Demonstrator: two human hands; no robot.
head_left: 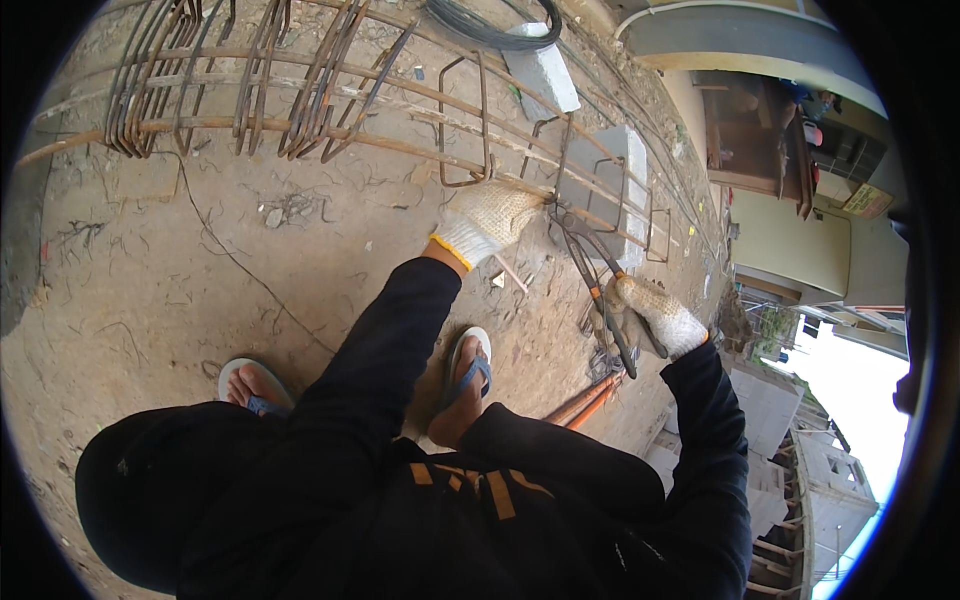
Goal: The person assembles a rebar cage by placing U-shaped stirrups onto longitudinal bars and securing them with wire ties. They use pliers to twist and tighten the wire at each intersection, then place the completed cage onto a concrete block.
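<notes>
My left hand (492,216), in a cream knit glove with a yellow cuff edge, is closed around a long rusty rebar (390,142) near a square stirrup. In my right hand (648,312), gloved too, are the handles of long steel pincers (592,270) with orange bands. The pincers' jaws meet the bars just right of my left hand, at a stirrup (562,160). Whether the jaws bite on tie wire is too small to tell. The long bars run side by side across the far side, with several bent stirrups (310,85) bunched toward the left.
Grey concrete blocks (632,190) stand under the bars' right end, another block (543,78) farther off. A black coil (495,30) lies at the top. Orange-handled bolt cutters or similar (585,402) rest near my right knee. Wire scraps litter the dirt around my sandalled feet (465,385).
</notes>
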